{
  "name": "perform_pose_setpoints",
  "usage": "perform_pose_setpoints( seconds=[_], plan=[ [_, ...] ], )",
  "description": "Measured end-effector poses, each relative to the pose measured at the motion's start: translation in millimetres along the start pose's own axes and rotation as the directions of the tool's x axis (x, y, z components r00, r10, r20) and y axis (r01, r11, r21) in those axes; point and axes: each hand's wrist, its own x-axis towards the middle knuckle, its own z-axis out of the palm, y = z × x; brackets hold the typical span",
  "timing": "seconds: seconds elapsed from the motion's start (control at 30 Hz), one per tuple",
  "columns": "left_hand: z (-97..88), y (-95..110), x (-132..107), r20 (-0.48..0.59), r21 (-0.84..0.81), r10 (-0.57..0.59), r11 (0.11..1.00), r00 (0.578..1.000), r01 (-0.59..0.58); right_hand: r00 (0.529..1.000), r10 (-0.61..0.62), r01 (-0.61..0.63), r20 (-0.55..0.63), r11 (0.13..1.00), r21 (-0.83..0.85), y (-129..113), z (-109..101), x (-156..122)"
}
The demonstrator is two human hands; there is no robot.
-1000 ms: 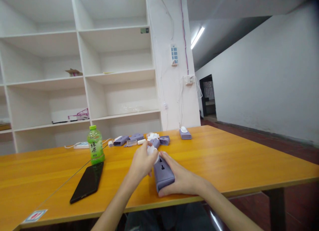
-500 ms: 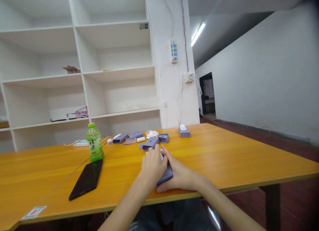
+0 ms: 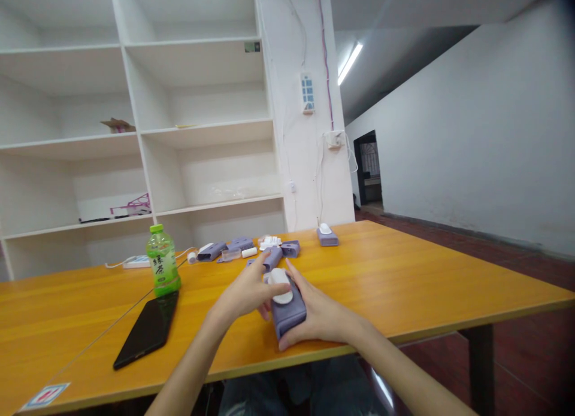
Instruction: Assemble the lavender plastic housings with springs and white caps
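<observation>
A purple plastic case [image 3: 290,315] with a white oval cap [image 3: 280,284] on its top face sits near the table's front edge. My right hand [image 3: 321,314] is closed around its right side, thumb at the near end and fingers along the far side. On the left, my left hand [image 3: 245,291] is spread, its thumb over the white cap and its index finger stretched forward. Its lower fingers are partly hidden beside the case. Just beyond my hands lies another purple case [image 3: 273,258], partly covered by my left fingers.
Several purple cases [image 3: 211,251] and white parts [image 3: 269,242] lie at the table's back. A capped purple case [image 3: 327,239] stands apart on the right. To the left are a green drink bottle [image 3: 163,261], a black phone [image 3: 147,329] and a white power strip [image 3: 137,261].
My left hand has opened and drawn back left from the case, uncovering the white cap. My right hand keeps its hold on the case. The view has shifted slightly right.
</observation>
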Motion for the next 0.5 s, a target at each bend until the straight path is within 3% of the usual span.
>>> perform_pose_setpoints(
  seconds=[0.07, 0.27, 0.5],
  plan=[
    [-8.6, -7, 0, 0.037, -0.099, 0.024, 0.995, 0.999, -0.020, 1.000, 0.001, 0.000, 0.009, 0.999, -0.034, 1, -1, 0],
    [-13.9, -15, 2, 0.096, 0.068, 0.218, 0.972, 0.971, -0.225, 1.000, -0.007, 0.008, 0.020, 0.999, -0.042, -1, -2, -1],
    [-24.4, -22, 14, 0.165, 0.106, 0.275, 0.950, 0.947, -0.294, 1.000, 0.019, -0.017, 0.023, 0.998, -0.054, -2, -1, -1]
  ],
)
